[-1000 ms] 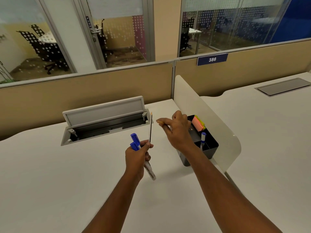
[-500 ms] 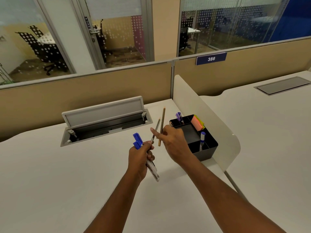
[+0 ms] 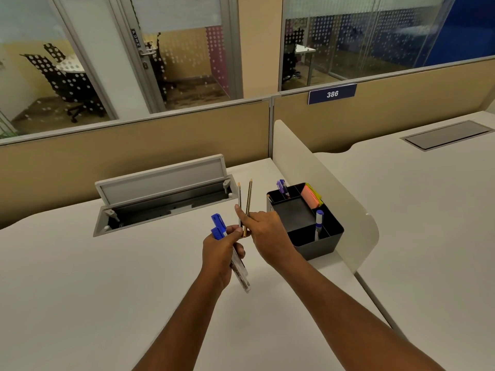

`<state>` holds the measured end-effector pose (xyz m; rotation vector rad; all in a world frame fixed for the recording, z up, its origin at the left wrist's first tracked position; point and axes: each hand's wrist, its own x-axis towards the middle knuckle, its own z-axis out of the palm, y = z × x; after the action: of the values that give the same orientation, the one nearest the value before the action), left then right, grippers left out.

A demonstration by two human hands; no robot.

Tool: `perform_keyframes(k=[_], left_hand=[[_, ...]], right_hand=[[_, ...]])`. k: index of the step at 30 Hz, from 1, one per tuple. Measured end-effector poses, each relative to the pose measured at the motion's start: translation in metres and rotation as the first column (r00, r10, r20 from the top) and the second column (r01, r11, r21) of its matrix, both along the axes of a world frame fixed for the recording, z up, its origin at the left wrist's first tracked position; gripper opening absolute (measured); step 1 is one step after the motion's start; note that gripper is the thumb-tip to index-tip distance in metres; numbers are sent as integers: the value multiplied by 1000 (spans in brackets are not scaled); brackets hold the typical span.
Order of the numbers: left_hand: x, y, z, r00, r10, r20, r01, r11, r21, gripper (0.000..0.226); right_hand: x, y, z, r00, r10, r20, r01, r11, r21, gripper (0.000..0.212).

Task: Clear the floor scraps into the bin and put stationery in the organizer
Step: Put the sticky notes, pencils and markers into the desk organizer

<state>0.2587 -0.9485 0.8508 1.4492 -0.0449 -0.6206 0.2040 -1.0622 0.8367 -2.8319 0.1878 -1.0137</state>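
My left hand (image 3: 221,253) is closed around two white markers with blue caps (image 3: 217,226) over the white desk (image 3: 80,290). Two pencils stand upright just above it: a grey pencil (image 3: 239,200) and a gold pencil (image 3: 249,199), nearly parallel. My right hand (image 3: 265,231) pinches the gold pencil, its forefinger laid across both; which hand holds the grey one I cannot tell. The black organizer (image 3: 329,238) stands right of my hands, holding purple pens (image 3: 281,186), pink and yellow sticky notes (image 3: 309,196) and a blue-capped marker (image 3: 319,220).
An open cable tray (image 3: 166,207) with its lid (image 3: 160,183) raised sits behind my hands. A rounded white divider (image 3: 329,183) stands right of the organizer, with a second desk (image 3: 428,210) and its closed flap (image 3: 447,135) beyond. A tan partition (image 3: 134,148) runs along the back.
My right hand came from the organizer over to my left hand and took hold of the gold pencil. The two pencils, apart half a second ago, now stand close and parallel.
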Motion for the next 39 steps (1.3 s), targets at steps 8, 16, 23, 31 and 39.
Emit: perform_keyframes(k=[8, 16, 23, 31, 39], left_hand=[[1, -2, -1, 998, -28, 62, 23, 997, 76, 6], [2, 3, -4, 997, -40, 63, 35, 997, 74, 5], [1, 7, -5, 984, -155, 84, 148, 986, 83, 7], [2, 13, -5, 971, -221, 91, 219, 975, 37, 9], [4, 9, -7, 989, -83, 123, 85, 996, -14, 15]], right_hand=[[-1, 0, -9, 998, 51, -41, -51, 999, 0, 58], [10, -4, 11, 989, -110, -95, 136, 466, 874, 53], [4, -20, 29, 988, 112, -102, 81, 182, 980, 7], [-8, -36, 45, 963, 269, -16, 19, -11, 1000, 12], [1, -44, 63, 995, -86, -40, 60, 244, 968, 10]])
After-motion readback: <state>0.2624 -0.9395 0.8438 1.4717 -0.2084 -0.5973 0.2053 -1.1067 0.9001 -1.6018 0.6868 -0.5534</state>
